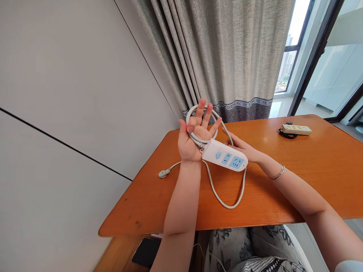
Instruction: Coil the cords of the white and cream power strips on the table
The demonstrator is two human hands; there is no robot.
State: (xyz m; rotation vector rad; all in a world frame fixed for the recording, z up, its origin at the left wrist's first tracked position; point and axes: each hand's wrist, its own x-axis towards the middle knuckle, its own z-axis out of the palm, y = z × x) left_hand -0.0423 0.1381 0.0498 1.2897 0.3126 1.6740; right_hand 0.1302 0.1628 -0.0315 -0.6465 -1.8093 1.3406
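Observation:
My left hand point(195, 132) is raised palm up with fingers spread, and loops of a white cable point(224, 202) are wound around it. The white power strip point(225, 156) with blue sockets hangs from those loops at the heel of my palm. My right hand point(244, 148) reaches in behind the strip and pinches the cable near the coil; its fingers are mostly hidden by the strip. The rest of the cable trails in a loop over the orange wooden table point(312, 177), and its plug point(163, 173) lies at the table's left edge.
A second, beige power strip point(296, 129) with a black cord lies at the table's far right. A grey curtain point(227, 53) hangs behind the table, a white wall to the left. A dark phone point(146, 251) rests low beside the table.

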